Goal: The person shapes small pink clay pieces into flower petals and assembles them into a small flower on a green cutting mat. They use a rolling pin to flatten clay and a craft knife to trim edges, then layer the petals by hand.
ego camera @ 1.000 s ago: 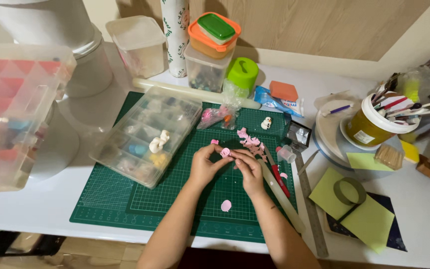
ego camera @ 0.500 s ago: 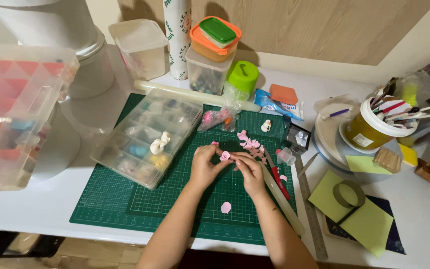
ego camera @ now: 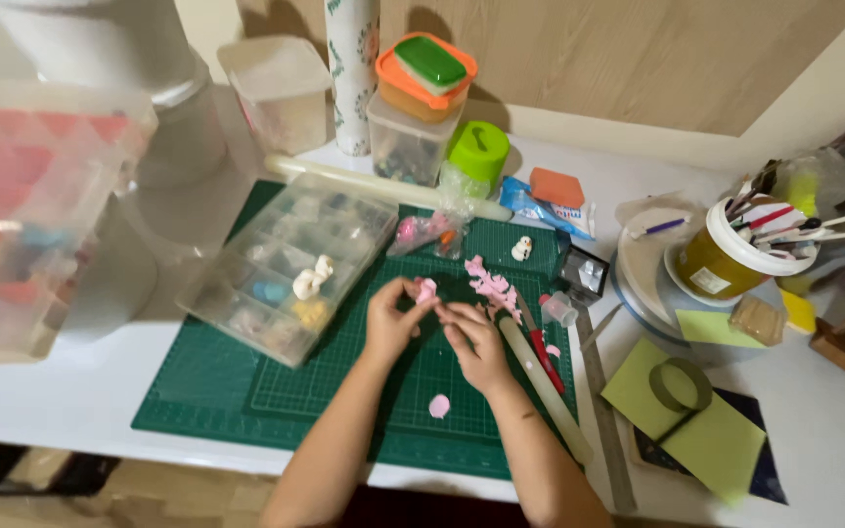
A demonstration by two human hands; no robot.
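pinching small pink clay piece (ego camera: 426,289) at frame centre: left hand (ego camera: 390,318) fingertips closed on it, above green cutting mat (ego camera: 246,391); right hand (ego camera: 478,344) fingers curled beside it, touching, its own hold unclear; risk, judged: hard squeeze could deform soft piece, or slip drops it onto mat; count: two hands, one pink disc (ego camera: 439,406) lower centre, one pink cutout cluster (ego camera: 492,286), one white rolling rod (ego camera: 543,389), one compartment box (ego camera: 290,266) left of centre
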